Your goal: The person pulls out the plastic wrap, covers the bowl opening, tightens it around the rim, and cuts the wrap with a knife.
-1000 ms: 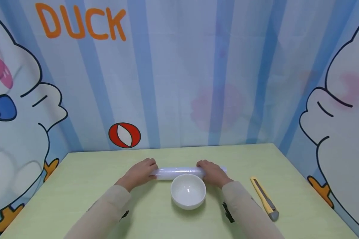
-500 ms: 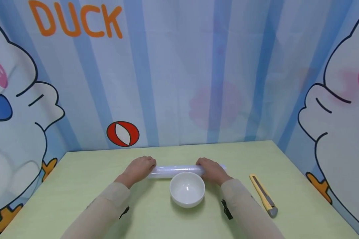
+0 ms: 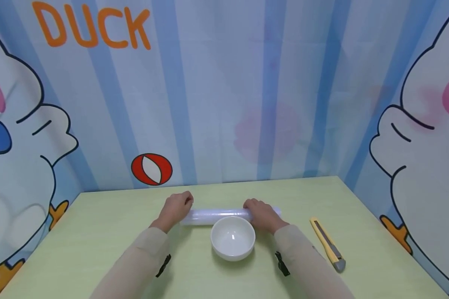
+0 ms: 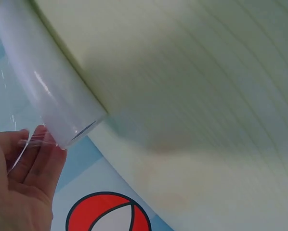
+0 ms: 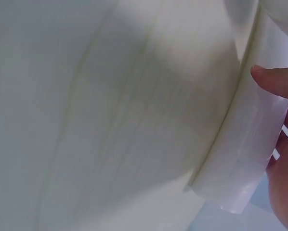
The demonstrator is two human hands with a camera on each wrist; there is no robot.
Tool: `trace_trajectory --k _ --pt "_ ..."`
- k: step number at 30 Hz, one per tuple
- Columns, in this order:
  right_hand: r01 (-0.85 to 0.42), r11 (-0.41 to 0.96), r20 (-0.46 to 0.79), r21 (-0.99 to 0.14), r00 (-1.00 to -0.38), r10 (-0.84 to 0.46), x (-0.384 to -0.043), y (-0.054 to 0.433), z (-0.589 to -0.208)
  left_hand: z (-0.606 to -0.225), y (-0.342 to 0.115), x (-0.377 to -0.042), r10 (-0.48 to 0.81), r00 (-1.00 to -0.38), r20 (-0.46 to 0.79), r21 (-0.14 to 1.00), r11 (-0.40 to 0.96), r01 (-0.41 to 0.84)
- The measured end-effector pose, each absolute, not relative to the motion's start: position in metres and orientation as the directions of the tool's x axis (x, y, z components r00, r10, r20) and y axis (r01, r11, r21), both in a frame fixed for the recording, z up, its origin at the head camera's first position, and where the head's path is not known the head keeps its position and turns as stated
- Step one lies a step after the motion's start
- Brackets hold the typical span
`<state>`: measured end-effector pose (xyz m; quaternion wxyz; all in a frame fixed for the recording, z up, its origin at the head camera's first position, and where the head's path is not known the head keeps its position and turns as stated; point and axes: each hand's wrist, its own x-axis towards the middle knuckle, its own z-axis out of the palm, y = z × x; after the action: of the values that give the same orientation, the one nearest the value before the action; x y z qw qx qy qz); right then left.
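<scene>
A roll of plastic wrap (image 3: 218, 215) lies crosswise on the table behind a white bowl (image 3: 233, 238). Clear film hangs off the left part of the roll, and my left hand (image 4: 26, 175) pinches its loose edge between thumb and fingers. In the head view, that left hand (image 3: 176, 209) is at the roll's left end, slightly raised. My right hand (image 3: 263, 215) grips the roll near its right end. The right wrist view shows the thumb (image 5: 276, 81) on one side of the roll (image 5: 252, 130) and the fingers on the other, partly hidden.
A yellow utility knife (image 3: 327, 244) lies on the pale green table (image 3: 108, 232), to the right of my right forearm. Behind the table hangs a blue striped curtain (image 3: 224, 91) with duck pictures on both sides.
My left hand has come off the roll's left end and risen slightly, now pinching the film edge. The right hand keeps its grip. The bowl and knife stay put; the view shifts a little.
</scene>
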<state>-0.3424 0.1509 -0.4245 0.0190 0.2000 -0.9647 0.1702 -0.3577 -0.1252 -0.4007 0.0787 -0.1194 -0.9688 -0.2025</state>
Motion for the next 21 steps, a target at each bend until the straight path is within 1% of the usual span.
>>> trace_trajectory --k 6,10,16,18,21 --pt "-0.359 0.864 0.024 -0.353 -0.926 -0.376 -0.345 0.153 -0.417 -0.403 -0.123 -0.355 0.164 -0.966 0.199 0.371 0.900 0.229" --pt "-0.331 0.847 -0.035 -0.416 -0.925 -0.378 -0.352 0.148 -0.408 -0.403 -0.121 -0.355 0.157 -0.961 0.227 0.357 0.905 0.232" --pt "-0.235 0.808 -0.187 -0.540 -0.903 -0.388 -0.365 0.136 -0.398 -0.405 -0.120 -0.356 0.130 -0.967 0.218 0.371 0.905 0.206" --pt "-0.227 0.795 -0.187 -0.563 -0.902 -0.390 -0.368 0.133 -0.398 -0.406 -0.120 -0.356 0.128 -0.969 0.213 0.374 0.905 0.202" --pt "-0.254 0.766 -0.115 -0.590 -0.913 -0.392 -0.371 0.129 -0.400 -0.406 -0.120 -0.355 0.133 -0.963 0.232 0.366 0.906 0.214"
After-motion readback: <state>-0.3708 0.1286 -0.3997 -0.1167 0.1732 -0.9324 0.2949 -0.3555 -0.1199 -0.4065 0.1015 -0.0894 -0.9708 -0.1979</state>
